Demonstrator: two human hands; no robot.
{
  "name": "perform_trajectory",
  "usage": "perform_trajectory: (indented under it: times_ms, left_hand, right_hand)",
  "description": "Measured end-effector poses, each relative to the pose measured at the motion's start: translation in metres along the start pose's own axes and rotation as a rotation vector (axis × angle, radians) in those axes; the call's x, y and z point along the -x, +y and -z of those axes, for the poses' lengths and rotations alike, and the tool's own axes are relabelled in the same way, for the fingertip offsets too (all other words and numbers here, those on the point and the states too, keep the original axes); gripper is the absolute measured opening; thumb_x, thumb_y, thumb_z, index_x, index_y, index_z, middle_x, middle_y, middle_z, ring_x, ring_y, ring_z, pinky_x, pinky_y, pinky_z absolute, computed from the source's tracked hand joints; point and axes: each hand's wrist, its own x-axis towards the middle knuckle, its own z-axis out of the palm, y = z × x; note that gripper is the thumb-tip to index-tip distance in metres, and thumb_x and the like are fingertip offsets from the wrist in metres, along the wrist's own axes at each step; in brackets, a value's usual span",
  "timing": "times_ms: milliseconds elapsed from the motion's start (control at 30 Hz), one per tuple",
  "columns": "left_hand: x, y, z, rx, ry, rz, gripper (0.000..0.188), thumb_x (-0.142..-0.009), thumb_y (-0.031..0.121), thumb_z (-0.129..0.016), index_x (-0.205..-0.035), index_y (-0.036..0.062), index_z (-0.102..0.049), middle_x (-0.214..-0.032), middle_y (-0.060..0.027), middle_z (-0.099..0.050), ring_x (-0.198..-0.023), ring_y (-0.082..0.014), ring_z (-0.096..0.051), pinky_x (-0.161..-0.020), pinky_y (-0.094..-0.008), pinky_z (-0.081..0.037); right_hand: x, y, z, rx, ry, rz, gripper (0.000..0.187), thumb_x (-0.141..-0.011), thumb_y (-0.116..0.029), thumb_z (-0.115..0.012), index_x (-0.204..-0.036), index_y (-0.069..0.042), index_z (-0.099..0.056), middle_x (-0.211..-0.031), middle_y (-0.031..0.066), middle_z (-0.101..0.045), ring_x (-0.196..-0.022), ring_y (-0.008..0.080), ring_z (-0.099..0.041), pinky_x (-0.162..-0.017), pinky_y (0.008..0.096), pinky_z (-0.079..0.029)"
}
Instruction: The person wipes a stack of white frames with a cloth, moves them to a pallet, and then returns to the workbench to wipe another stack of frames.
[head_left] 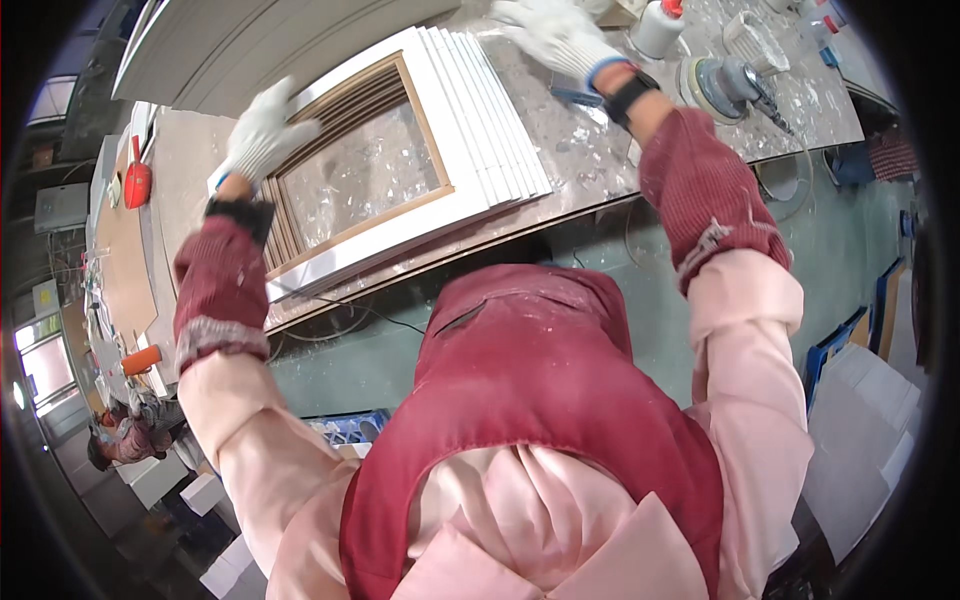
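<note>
A stack of white rectangular frames [470,110] with brown inner edges lies on the paint-spattered workbench [585,150]. My left hand [262,135], in a white knit glove, is over the stack's left side with fingers apart; whether it touches the frames I cannot tell. Farther right and higher, my right hand [558,38], also gloved, reaches past the stack with fingers stretched out and nothing seen in it. Its fingertips are slightly blurred near the picture's upper edge. Just beyond the left hand, large grey-white grooved panels [260,50] stand or lie at the far left.
Right of my right hand are a round power sander [715,88], a white bottle [657,30] with a red cap and a white ribbed container [755,42]. A red tool [137,180] lies at left. Another person [135,440] is far off at lower left.
</note>
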Motion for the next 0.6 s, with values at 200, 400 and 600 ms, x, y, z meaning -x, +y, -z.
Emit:
perform_trajectory:
  times_ms: [200,400,600]
  left_hand:
    - [0.129,-0.170,-0.011,0.400,0.108,0.457,0.066,-0.078,0.051,-0.067,-0.118,-0.0003,-0.055,-0.100,-0.0112,-0.062,-0.087,-0.0225,-0.059,-0.076,-0.0329,-0.047]
    - [0.207,-0.216,-0.053,0.698,-0.037,0.087,0.036,-0.090,0.035,-0.062,-0.112,0.0072,-0.059,-0.078,0.0006,-0.050,-0.071,-0.0081,-0.049,-0.060,-0.0228,-0.042]
    - [0.214,-0.222,-0.101,1.270,-0.173,0.560,0.043,-0.090,0.032,-0.063,-0.121,0.0014,-0.056,-0.110,-0.0060,-0.060,-0.098,-0.0138,-0.058,-0.083,-0.0310,-0.048]
  right_hand:
    - [0.035,0.056,-0.013,0.103,-0.215,-0.327,0.054,-0.091,-0.050,-0.048,-0.127,-0.011,-0.053,-0.122,0.0176,-0.058,-0.113,0.0324,-0.055,-0.094,0.0451,-0.045]
    - [0.029,0.020,0.006,-0.204,0.110,-0.279,0.063,-0.088,-0.054,-0.051,-0.132,-0.008,-0.050,-0.128,0.0185,-0.055,-0.119,0.0333,-0.052,-0.101,0.0412,-0.040]
    - [0.083,-0.078,-0.014,-0.761,-0.124,-0.339,0.054,-0.095,-0.039,-0.048,-0.137,-0.005,-0.043,-0.132,0.0186,-0.053,-0.123,0.0278,-0.050,-0.103,0.0326,-0.038]
